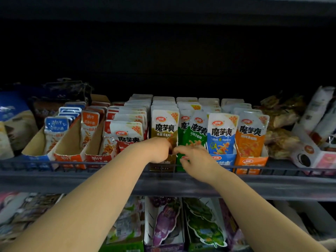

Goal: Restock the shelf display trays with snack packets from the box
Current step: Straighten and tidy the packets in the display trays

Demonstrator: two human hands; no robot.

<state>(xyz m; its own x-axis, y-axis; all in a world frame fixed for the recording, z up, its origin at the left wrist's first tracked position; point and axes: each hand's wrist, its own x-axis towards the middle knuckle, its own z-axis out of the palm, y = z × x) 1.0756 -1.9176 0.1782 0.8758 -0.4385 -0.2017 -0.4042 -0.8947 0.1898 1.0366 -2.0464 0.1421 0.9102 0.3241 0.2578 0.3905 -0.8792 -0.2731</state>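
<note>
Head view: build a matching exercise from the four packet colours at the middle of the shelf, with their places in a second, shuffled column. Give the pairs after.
Things
1. brown packets
2. green packets
3. blue packets
4. orange packets

Places
A. rightmost of the four
B. just behind the left hand
C. just behind the right hand
D. between green and orange

Pairs: 1-B, 2-C, 3-D, 4-A
</note>
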